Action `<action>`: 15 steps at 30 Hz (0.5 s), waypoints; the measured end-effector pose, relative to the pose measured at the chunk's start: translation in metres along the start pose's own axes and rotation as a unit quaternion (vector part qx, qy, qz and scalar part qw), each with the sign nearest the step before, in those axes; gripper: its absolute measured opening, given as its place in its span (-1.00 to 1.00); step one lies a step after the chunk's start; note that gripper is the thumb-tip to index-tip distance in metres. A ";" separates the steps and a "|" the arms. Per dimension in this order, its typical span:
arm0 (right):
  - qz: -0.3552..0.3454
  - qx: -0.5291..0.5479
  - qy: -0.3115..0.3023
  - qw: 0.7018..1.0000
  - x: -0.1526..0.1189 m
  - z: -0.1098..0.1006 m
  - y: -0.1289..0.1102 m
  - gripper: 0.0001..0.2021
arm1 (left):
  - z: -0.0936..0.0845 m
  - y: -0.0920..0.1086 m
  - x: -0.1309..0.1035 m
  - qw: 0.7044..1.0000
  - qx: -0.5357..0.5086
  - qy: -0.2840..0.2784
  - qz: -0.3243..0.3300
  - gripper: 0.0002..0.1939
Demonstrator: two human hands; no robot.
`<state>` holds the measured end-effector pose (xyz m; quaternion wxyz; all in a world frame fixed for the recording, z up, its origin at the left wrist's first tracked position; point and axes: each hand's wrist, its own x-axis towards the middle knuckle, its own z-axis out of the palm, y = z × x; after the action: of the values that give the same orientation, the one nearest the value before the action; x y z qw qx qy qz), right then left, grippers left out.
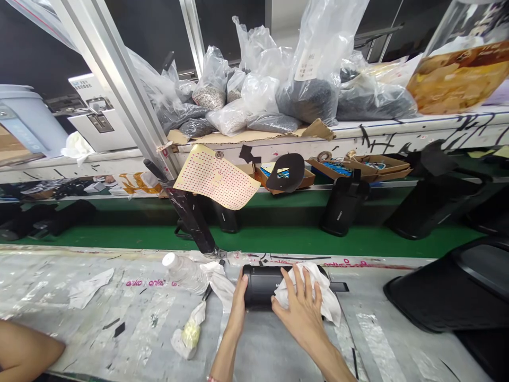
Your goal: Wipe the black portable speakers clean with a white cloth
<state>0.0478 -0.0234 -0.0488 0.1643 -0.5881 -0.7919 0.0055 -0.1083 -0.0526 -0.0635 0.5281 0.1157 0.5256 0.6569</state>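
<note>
A black cylindrical device [262, 289] with a handle at its right end lies on its side on the covered worktable. My left hand [238, 300] is wrapped round its left end, with the fingers partly hidden behind it. Over the right part of the device, my right hand [300, 302] presses a white cloth [329, 305] against the surface, its fingers spread on the cloth. Left of the device stand a clear bottle with a white cap [185, 271] and a crumpled white tissue [222, 286].
Large black devices [449, 286] occupy the right side of the worktable [147, 323]. Another person's arm [27, 347] rests at the lower left. Behind runs a green conveyor [278, 239] carrying black speakers [344, 207], below a shelf of plastic bags [310, 101].
</note>
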 end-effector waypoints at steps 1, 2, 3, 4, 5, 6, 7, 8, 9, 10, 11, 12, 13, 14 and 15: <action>-0.001 0.000 0.001 1.000 0.000 0.000 0.000 -0.39 | 0.001 0.000 -0.001 1.000 0.001 0.000 0.004 -0.43; -0.002 0.000 0.002 1.000 0.000 0.001 0.000 -0.39 | 0.001 0.001 -0.001 1.000 0.002 0.001 0.007 -0.43; -0.003 0.001 0.003 1.000 -0.001 0.001 0.000 -0.39 | 0.002 0.001 -0.002 1.000 0.003 0.001 0.009 -0.43; -0.003 0.003 0.004 1.000 -0.001 0.001 0.001 -0.39 | 0.002 0.001 -0.002 1.000 0.004 0.002 0.011 -0.43; -0.003 0.004 0.004 1.000 -0.002 0.001 0.001 -0.40 | 0.002 0.002 -0.003 1.000 0.004 0.001 0.013 -0.43; -0.003 0.004 0.004 1.000 -0.002 0.001 0.001 -0.40 | 0.002 0.002 -0.003 1.000 0.005 0.001 0.015 -0.43; -0.002 0.004 0.002 1.000 -0.002 0.000 0.001 -0.40 | 0.002 0.002 -0.003 1.000 0.005 0.001 0.017 -0.44; -0.001 0.003 0.000 1.000 -0.003 0.000 0.001 -0.39 | 0.003 0.002 -0.003 1.000 0.005 0.000 0.019 -0.44; 0.000 0.003 -0.001 1.000 -0.003 0.000 0.001 -0.39 | 0.003 0.003 -0.003 1.000 0.005 -0.001 0.020 -0.44; -0.001 0.004 -0.002 1.000 -0.003 0.000 0.001 -0.40 | 0.003 0.003 -0.003 1.000 0.005 -0.002 0.022 -0.45; -0.002 0.005 -0.003 1.000 -0.003 0.000 0.001 -0.40 | 0.003 0.003 -0.003 1.000 0.005 -0.003 0.024 -0.45; -0.002 0.007 -0.003 1.000 -0.003 0.000 0.001 -0.40 | 0.003 0.003 -0.003 1.000 0.004 -0.005 0.026 -0.44; -0.002 0.007 -0.004 1.000 -0.003 0.000 0.001 -0.40 | 0.003 0.003 -0.003 1.000 0.004 -0.006 0.027 -0.44; -0.002 0.007 -0.004 1.000 -0.003 0.000 0.001 -0.40 | 0.003 0.003 -0.004 1.000 0.004 -0.006 0.026 -0.44; -0.003 0.005 -0.003 1.000 -0.003 0.000 0.001 -0.39 | 0.003 0.002 -0.004 1.000 0.003 -0.005 0.025 -0.44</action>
<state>0.0496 -0.0254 -0.0500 0.1648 -0.5850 -0.7940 0.0113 -0.1056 -0.0535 -0.0586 0.5134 0.1337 0.5221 0.6679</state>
